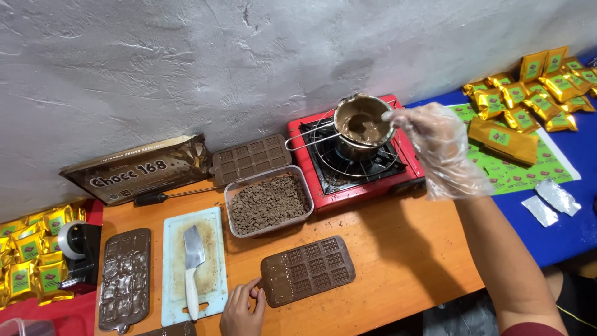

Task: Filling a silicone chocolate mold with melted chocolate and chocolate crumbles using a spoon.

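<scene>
An orange wooden surface (398, 249) runs along a grey plastered wall, with a blue cloth-covered stretch (578, 155) to its right carrying gold foil packets (541, 93). On the far side stands a red portable gas stove (354, 155), and on its burner sits a small steel pot of melted brown chocolate (362, 126), its wire handle pointing left. The right hand (435, 140), in a loose clear plastic glove, reaches over the pot's right rim, fingers bent at the edge; whether they grip it I cannot tell. Left of the stove lies a clear rectangular tub of chopped chocolate (268, 202). Nearer, a white cutting board (194, 264) bears a small cleaver (193, 264). The bare left hand (242, 311) rests at the near edge, fingers released and touching the left end of a brown chocolate-bar mould (308, 270) lying flat.
</scene>
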